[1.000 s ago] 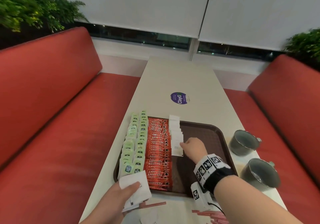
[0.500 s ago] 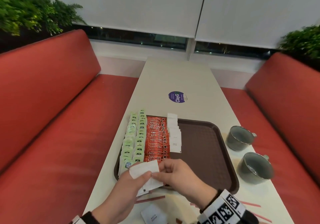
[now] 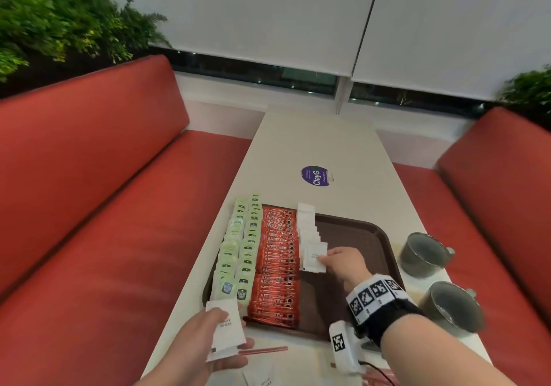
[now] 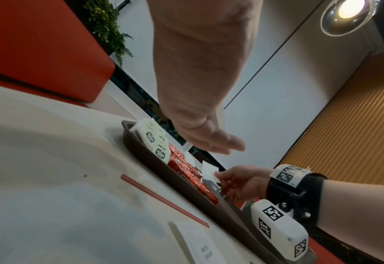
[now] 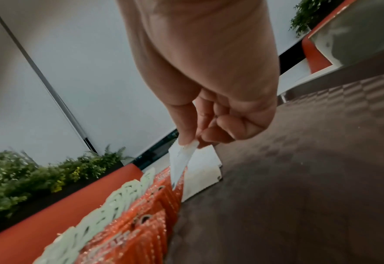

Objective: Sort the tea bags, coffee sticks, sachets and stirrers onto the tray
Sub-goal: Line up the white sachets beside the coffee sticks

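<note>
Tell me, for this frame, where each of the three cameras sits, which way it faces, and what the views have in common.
Head: worn on the head, facing forward and down the table at the tray; both forearms show, left hand holding a stack of sugar sachets.
Left wrist: low by the table edge, looking up past the left hand toward the tray and ceiling lamp.
Right wrist: above the tray, looking along the right hand pinching a white sachet.
Shared: all three show the tray, the green tea bags and that pinched sachet.

Cups: two grey cups [image 3: 422,253] [image 3: 451,309] stand on the surface [image 3: 316,141], right of the tray.
Sticker: round purple sticker [image 3: 316,176] mid-surface.
Seating: red benches [image 3: 98,206] either side.
Plants: green foliage [image 3: 59,27] behind.
Lamp: lit ceiling lamp [image 4: 349,14].
</note>
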`<action>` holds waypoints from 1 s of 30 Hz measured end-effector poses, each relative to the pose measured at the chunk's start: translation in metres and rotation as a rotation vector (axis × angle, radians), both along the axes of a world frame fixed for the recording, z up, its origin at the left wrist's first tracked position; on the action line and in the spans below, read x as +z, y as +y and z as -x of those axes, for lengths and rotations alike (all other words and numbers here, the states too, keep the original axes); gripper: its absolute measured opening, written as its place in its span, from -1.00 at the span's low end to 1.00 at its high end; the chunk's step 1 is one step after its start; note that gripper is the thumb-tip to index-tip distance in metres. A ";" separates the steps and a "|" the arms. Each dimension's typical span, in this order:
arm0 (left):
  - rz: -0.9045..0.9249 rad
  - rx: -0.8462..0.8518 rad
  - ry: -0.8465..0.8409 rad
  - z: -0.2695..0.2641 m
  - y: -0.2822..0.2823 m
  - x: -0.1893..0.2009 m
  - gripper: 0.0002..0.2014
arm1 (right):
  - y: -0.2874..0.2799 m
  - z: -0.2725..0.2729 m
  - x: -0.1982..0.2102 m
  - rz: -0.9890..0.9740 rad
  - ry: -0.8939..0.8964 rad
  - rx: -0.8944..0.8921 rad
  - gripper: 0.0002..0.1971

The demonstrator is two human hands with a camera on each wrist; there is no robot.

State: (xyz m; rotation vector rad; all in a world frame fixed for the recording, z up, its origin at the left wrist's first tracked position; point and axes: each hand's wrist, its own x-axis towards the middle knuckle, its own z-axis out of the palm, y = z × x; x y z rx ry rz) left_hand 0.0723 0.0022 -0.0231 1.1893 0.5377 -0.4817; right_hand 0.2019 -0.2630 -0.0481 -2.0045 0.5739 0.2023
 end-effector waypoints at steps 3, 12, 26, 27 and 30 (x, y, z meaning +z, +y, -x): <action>-0.025 -0.033 0.004 0.005 0.003 0.001 -0.79 | -0.001 -0.011 -0.009 0.060 0.120 0.103 -0.77; 0.017 0.040 0.017 0.006 0.002 0.003 -0.79 | 0.008 -0.028 -0.022 0.538 0.275 0.250 -0.66; 0.114 -0.106 -0.114 0.001 -0.024 0.008 -0.70 | 0.087 0.107 0.048 0.054 -0.145 0.586 -0.79; 0.104 -0.121 -0.125 0.001 -0.027 0.011 -0.72 | 0.086 0.109 0.046 0.026 -0.160 0.551 -0.77; 0.051 -0.127 -0.159 -0.001 -0.034 0.014 -0.70 | 0.080 0.113 0.044 -0.066 -0.167 0.453 -0.75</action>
